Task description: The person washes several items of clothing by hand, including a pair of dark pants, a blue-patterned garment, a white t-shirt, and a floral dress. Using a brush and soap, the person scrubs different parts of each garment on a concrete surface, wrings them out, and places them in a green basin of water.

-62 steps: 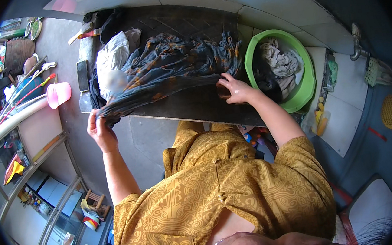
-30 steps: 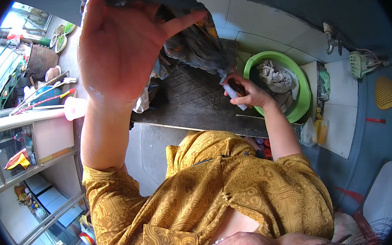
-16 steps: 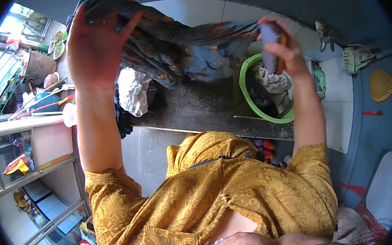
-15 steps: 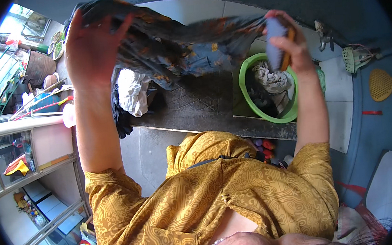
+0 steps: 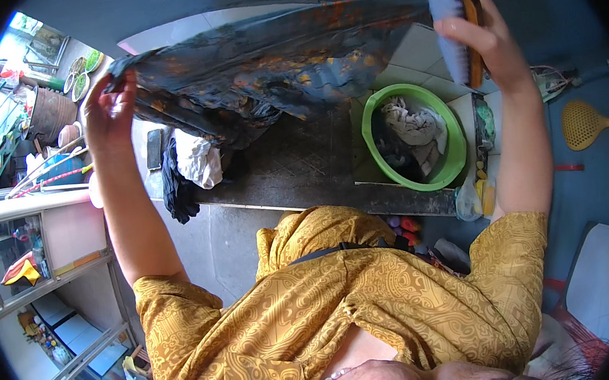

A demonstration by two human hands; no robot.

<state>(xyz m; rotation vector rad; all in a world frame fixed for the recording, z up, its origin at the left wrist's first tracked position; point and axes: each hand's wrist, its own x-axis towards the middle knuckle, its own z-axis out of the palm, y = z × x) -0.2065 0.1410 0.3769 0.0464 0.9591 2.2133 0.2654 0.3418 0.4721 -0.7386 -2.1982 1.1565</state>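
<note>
A dark blue cloth with orange patterning (image 5: 285,54) hangs stretched in the air between my two raised hands. My left hand (image 5: 113,109) grips its left end. My right hand (image 5: 482,30) is up at the right, holding the cloth's other end together with a scrubbing brush (image 5: 458,28) that has an orange back and grey-blue bristles. Under the cloth lies a dark wet slab (image 5: 295,165). A white garment (image 5: 197,159) and a black one (image 5: 174,190) lie bunched on the slab's left end.
A green basin (image 5: 458,155) holding wet clothes stands right of the slab. A yellow plastic strainer (image 5: 581,122) lies on the blue floor at the right, with a white seat (image 5: 602,280) below it. Pots (image 5: 48,111) and a shelf unit (image 5: 48,241) stand at the left.
The cloth lay on the slab under both hands at first. Both hands have lifted it, and since half a second ago they have spread wider, pulling it taut and higher.
</note>
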